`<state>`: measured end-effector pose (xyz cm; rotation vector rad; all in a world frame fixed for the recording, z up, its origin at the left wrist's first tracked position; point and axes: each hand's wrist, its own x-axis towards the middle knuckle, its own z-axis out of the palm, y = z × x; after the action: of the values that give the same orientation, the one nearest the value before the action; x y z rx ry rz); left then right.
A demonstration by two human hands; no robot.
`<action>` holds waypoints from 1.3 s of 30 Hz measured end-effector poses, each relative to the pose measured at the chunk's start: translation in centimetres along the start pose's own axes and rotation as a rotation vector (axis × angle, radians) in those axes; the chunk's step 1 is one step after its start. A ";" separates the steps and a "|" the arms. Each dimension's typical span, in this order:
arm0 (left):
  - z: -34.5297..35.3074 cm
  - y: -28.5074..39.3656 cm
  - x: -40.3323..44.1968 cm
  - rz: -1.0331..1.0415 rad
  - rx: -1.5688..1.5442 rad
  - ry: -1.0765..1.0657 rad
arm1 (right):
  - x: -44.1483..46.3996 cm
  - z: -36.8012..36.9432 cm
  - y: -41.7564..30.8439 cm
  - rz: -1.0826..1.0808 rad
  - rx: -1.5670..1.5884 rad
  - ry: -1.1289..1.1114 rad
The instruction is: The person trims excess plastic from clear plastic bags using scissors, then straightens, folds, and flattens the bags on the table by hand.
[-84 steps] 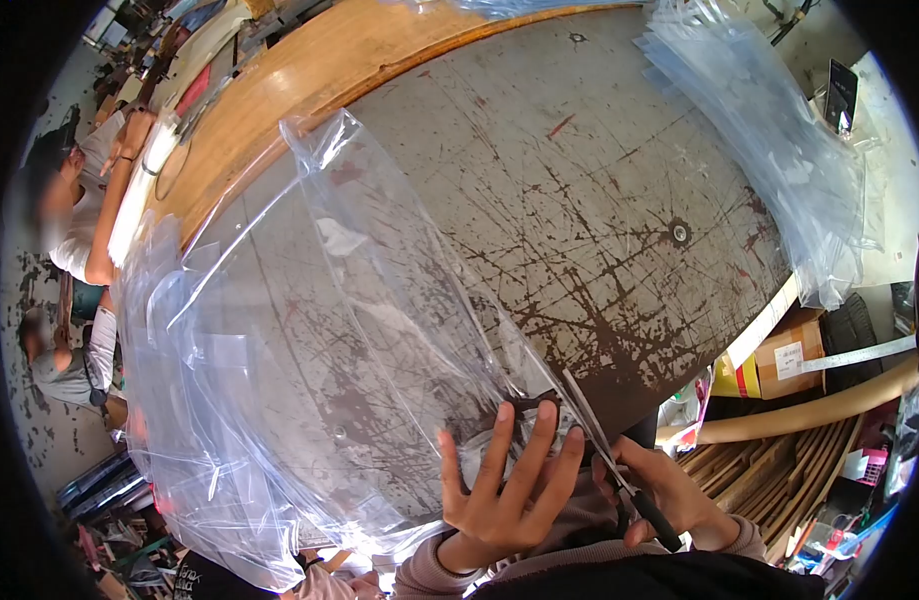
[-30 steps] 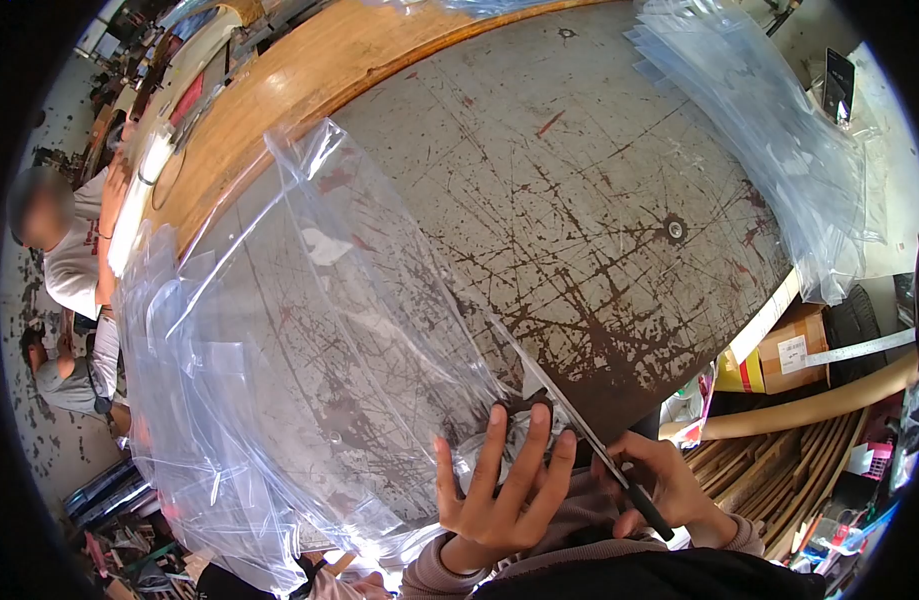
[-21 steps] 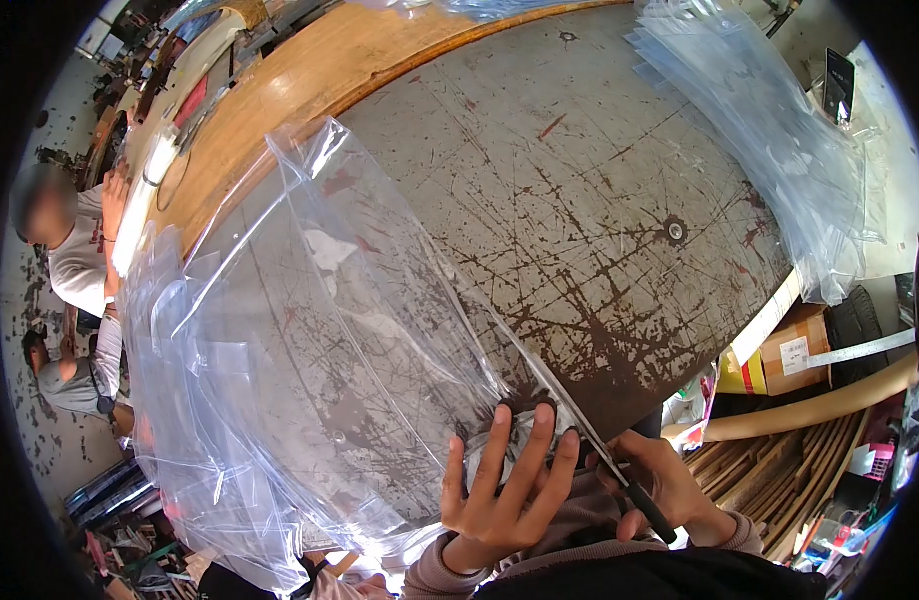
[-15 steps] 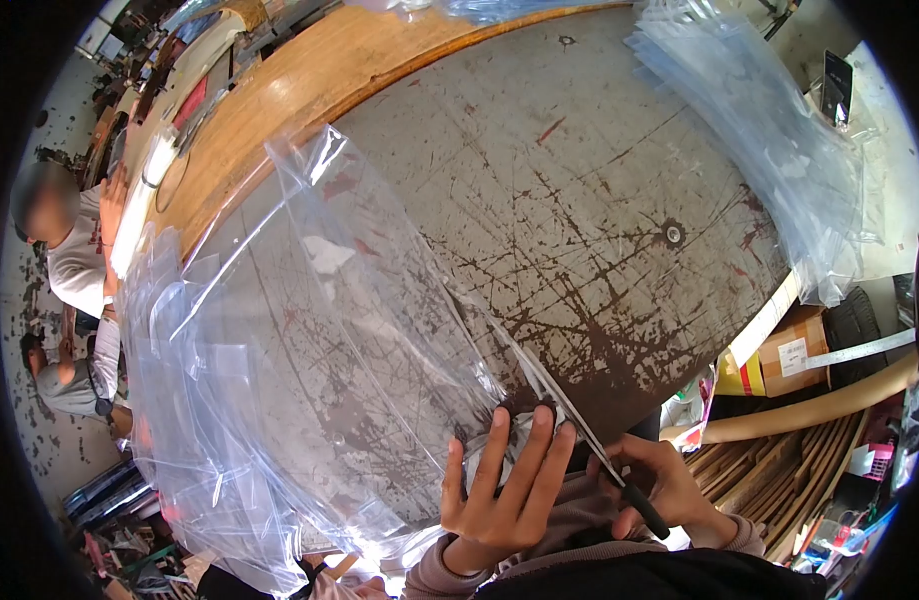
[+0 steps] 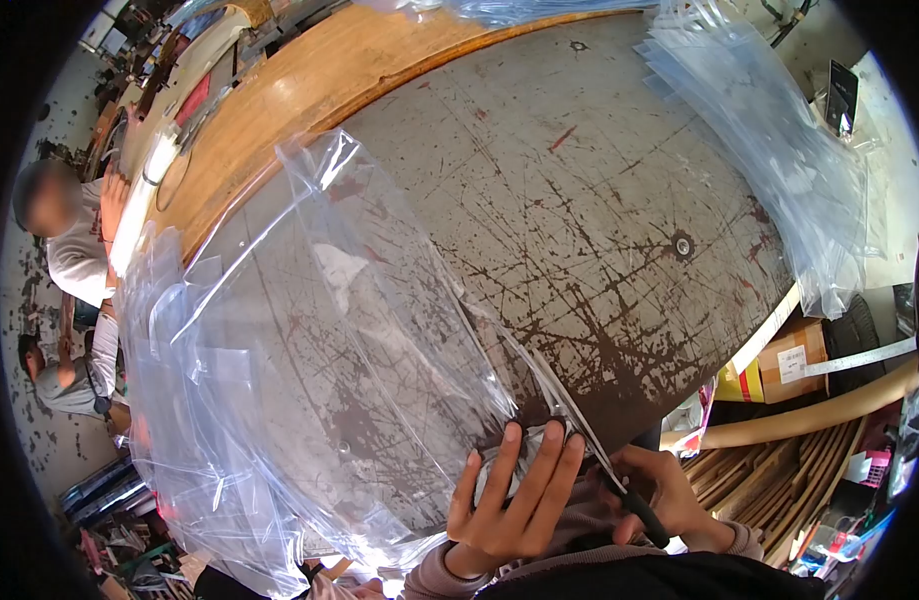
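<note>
My left hand (image 5: 514, 510) lies flat on the near edge of a clear plastic sheet (image 5: 379, 310), its fingers stretched out and slightly apart. Close beside it on the right, my right hand (image 5: 669, 490) is closed round the black handle of a pair of scissors (image 5: 641, 515). Their thin metal blades point up and left, along the sheet's right edge by my left fingertips. How far the blades are apart I cannot tell. The sheet stretches across the scratched grey table (image 5: 599, 200).
More clear plastic (image 5: 209, 430) hangs over the table's left side. Stacked plastic sheets (image 5: 759, 150) lie at the far right, near a phone (image 5: 840, 97). Below the right edge are a cardboard box (image 5: 791, 360), a long tube (image 5: 809, 412) and wooden strips (image 5: 769, 480). Two people are at the left.
The view has shifted slightly, so the table and sheet sit a little lower and further right. My left hand stays flat on the sheet; the scissors' handle has turned slightly in my right hand.
</note>
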<state>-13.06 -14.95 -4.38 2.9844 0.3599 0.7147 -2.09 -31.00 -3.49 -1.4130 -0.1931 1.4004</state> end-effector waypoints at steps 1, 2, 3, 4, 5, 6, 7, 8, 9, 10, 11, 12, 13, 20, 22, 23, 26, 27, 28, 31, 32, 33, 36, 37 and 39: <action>0.0 0.0 0.0 -0.001 0.000 0.002 | 0.0 0.0 0.0 0.036 -0.033 0.008; 0.0 0.0 0.0 0.001 0.001 0.006 | 0.0 0.0 -0.2 0.035 -0.034 0.008; 0.0 0.0 0.1 0.006 0.003 0.011 | 0.0 0.0 -0.4 0.021 -0.034 -0.003; 0.0 0.0 0.0 0.008 0.002 0.014 | 0.1 0.0 -0.6 0.005 -0.034 -0.013; 0.1 -0.1 -0.2 0.022 -0.004 0.024 | 0.2 0.3 -0.6 0.003 -0.035 -0.011; 0.2 -0.1 -0.3 0.035 -0.010 0.034 | 0.3 0.6 -0.5 -0.055 0.015 0.018; 0.2 -0.1 -0.4 0.039 -0.010 0.034 | 0.4 0.7 -0.4 -0.112 0.067 0.047; 0.2 -0.2 -0.4 0.044 -0.018 0.038 | 0.4 0.6 -0.2 -0.114 0.068 0.048; 0.1 -0.2 -0.5 0.049 -0.024 0.040 | 0.4 0.4 -0.1 -0.106 0.023 0.031; 0.1 -0.2 -0.5 0.049 -0.022 0.040 | 0.4 0.3 -0.1 -0.099 -0.023 0.013; 0.1 -0.2 -0.6 0.048 -0.024 0.035 | 0.4 0.4 0.0 -0.098 -0.024 0.010; 0.1 -0.2 -0.6 0.046 -0.027 0.031 | 0.4 0.4 0.1 -0.087 0.022 0.022; 0.1 -0.2 -0.6 0.044 -0.027 0.030 | 0.3 0.5 0.1 -0.075 0.067 0.035; 0.1 0.0 -0.5 0.025 -0.025 0.037 | 0.2 0.1 -0.3 -0.053 -0.060 0.052; 0.1 0.0 -0.5 0.025 -0.026 0.035 | 0.2 0.5 -0.8 -0.039 -0.033 0.054; 0.0 0.0 -0.6 0.026 -0.040 0.025 | 0.3 0.6 -0.8 -0.040 -0.033 0.054; 0.0 -0.1 -0.9 0.036 -0.056 0.021 | 0.5 0.6 -0.7 -0.097 0.086 0.014; 0.0 -0.2 -1.0 0.045 -0.057 0.026 | 0.5 0.4 -0.8 -0.090 0.067 -0.004; 0.0 -0.2 -1.0 0.044 -0.054 0.027 | 0.5 0.4 -0.9 -0.086 0.057 -0.015; -0.2 -0.2 -0.9 0.049 -0.054 0.019 | 0.4 0.4 -0.9 -0.068 0.064 -0.010; -0.2 -0.2 -0.8 0.048 -0.058 0.012 | 0.4 0.4 -0.7 -0.064 0.071 -0.004; -0.3 -0.2 -0.8 0.048 -0.062 0.006 | 0.4 0.1 -0.3 -0.042 0.042 -0.006; -0.1 -0.1 -0.7 0.045 -0.069 0.029 | 0.2 0.5 -0.5 -0.019 0.013 0.033; -0.1 -0.1 -0.7 0.045 -0.069 0.030 | 0.2 0.8 -0.7 -0.017 0.013 0.067; -0.1 -0.1 -0.7 0.036 -0.080 0.038 | 0.4 1.6 -0.7 -0.053 0.055 0.094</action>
<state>-13.71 -15.03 -4.60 2.9125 0.2731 0.7704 -2.86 -29.57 -2.78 -1.4154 -0.1293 1.2841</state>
